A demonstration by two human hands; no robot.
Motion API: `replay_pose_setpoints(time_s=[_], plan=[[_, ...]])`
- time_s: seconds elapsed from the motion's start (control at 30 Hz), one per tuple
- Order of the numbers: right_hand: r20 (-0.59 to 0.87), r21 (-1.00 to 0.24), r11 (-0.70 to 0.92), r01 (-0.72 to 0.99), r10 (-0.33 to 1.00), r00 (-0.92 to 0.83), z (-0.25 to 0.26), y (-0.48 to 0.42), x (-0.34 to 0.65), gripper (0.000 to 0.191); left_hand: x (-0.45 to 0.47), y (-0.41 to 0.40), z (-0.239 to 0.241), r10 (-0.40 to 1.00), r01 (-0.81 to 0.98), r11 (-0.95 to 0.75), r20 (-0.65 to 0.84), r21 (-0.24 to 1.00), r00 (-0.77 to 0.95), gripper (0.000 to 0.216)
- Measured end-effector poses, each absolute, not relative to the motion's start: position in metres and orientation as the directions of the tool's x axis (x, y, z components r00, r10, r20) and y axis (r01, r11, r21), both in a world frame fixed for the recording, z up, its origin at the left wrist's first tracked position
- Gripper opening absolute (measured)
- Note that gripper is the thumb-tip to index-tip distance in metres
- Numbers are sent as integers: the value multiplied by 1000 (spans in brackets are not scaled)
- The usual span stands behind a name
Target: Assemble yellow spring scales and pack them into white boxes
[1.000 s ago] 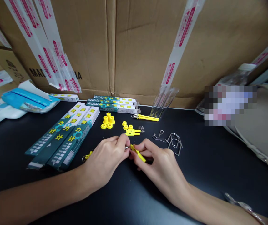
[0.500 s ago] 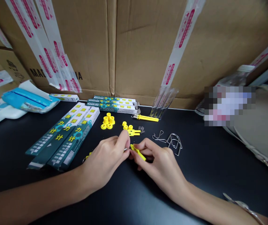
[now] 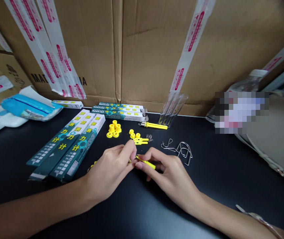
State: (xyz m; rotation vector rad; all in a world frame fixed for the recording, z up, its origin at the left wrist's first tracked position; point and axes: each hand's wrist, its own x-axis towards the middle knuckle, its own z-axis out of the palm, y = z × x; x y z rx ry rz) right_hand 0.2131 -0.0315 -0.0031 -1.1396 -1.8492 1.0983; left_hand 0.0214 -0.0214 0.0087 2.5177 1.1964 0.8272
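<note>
My left hand (image 3: 110, 171) and my right hand (image 3: 168, 172) meet over the black table (image 3: 218, 172). Both pinch a thin yellow plastic rod (image 3: 146, 162); my right hand grips its body, while my left fingertips close on its left end, where a small metal piece was showing a moment ago. Another small yellow part (image 3: 93, 164) peeks out just left of my left hand. Right behind the hands lie yellow flat pieces (image 3: 140, 141), small yellow caps (image 3: 113, 129), tiny springs (image 3: 149, 136) and bent wire hooks (image 3: 181, 151).
Three long green-and-white boxes (image 3: 67, 146) lie at the left, more of them (image 3: 118, 111) by the cardboard wall (image 3: 144, 49). An assembled yellow rod (image 3: 154, 125) and clear tubes (image 3: 173, 106) sit at the back. A blue packet (image 3: 28, 107) lies far left, a bag (image 3: 276, 139) at right.
The rod has tilted flatter and lower in my right hand. My left fingertips have closed in over its left end, covering the metal piece.
</note>
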Motion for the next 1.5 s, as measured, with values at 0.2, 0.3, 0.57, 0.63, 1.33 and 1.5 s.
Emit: replay_pose_setpoints(time_s=[0.2, 0.3, 0.57, 0.63, 1.33, 1.5], plan=[[74, -971, 147, 187, 934, -351, -5, -27, 215, 27, 21, -25, 5, 750, 637, -654, 455, 407, 480, 35], [21, -996, 50, 79, 942, -335, -7, -25, 214, 21, 21, -25, 4, 763, 634, -643, 436, 430, 478, 31], [-18, -997, 8, 82, 948, -319, -12, -18, 218, 24, 21, -23, 6, 781, 623, -625, 370, 471, 504, 26], [-3, -990, 42, 138, 951, -309, -11, -18, 219, 22, 21, -22, 6, 781, 625, -624, 363, 469, 508, 27], [420, -667, 523, 530, 852, -312, -7, -27, 220, 19, 25, -25, 5, 838, 686, -539, 235, 488, 492, 18], [328, -739, 418, 528, 908, -260, -2, -24, 222, 9, 25, -25, 10, 882, 707, -458, 175, 539, 438, 25]])
